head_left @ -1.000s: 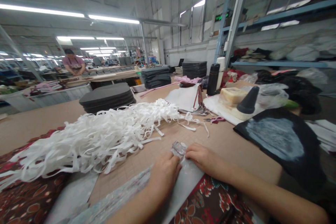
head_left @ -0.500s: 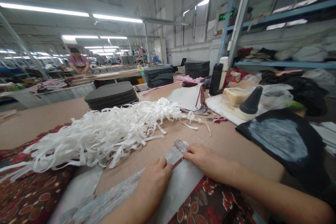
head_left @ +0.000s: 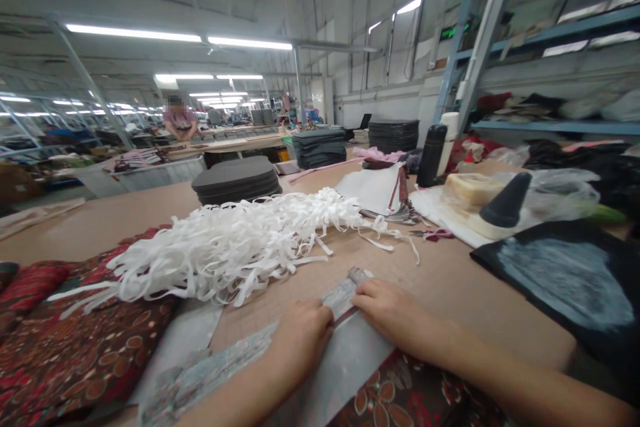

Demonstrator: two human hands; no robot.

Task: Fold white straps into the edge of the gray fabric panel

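The left hand (head_left: pixel 300 333) and the right hand (head_left: pixel 385 310) lie flat, close together, both pressing on a long shiny strip (head_left: pixel 345 293). The strip runs under the left hand, so its middle is hidden and its near end looks blurry. The fingertips are hard to see. A grey sheet (head_left: pixel 350 360) lies under both hands. Beyond the hands sits a pile of white ribbons (head_left: pixel 240 240). A second ago the strip's far end was crumpled; now it lies straight.

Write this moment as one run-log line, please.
left hand: pressing on lace strip | right hand: flat at the strip's end | nearby: white ribbon pile | surface: table
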